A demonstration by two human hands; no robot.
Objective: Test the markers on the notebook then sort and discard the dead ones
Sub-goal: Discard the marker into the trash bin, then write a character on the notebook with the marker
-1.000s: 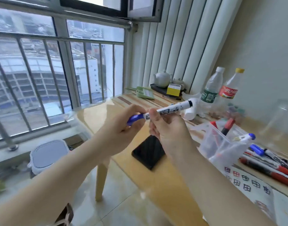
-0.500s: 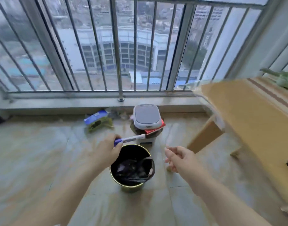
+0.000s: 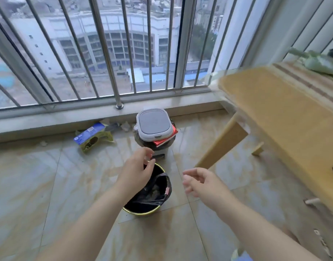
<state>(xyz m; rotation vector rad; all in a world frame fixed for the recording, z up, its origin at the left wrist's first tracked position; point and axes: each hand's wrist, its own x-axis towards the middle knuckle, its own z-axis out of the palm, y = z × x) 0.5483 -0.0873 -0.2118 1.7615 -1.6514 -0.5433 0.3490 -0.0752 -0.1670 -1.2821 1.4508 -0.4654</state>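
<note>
Bin [image 3: 143, 211], round with a shiny gold rim and a crinkled black bag, is standing on the glossy tile floor [image 3: 39, 185]. We are holding our left hand [image 3: 137, 170] over it, fingers loose and empty; half a second ago it was gripping the marker. We cannot see the marker now. Our right hand [image 3: 197, 181] is hanging relaxed, holding nothing.

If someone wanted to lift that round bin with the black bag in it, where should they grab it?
Probably by the near part of the gold rim of the round bin, reaching down from above. The bin stands upright on the floor with its mouth open, and that part of the rim is bare. The left hand hovers over the far part, and the bag handles droop inside.
</note>
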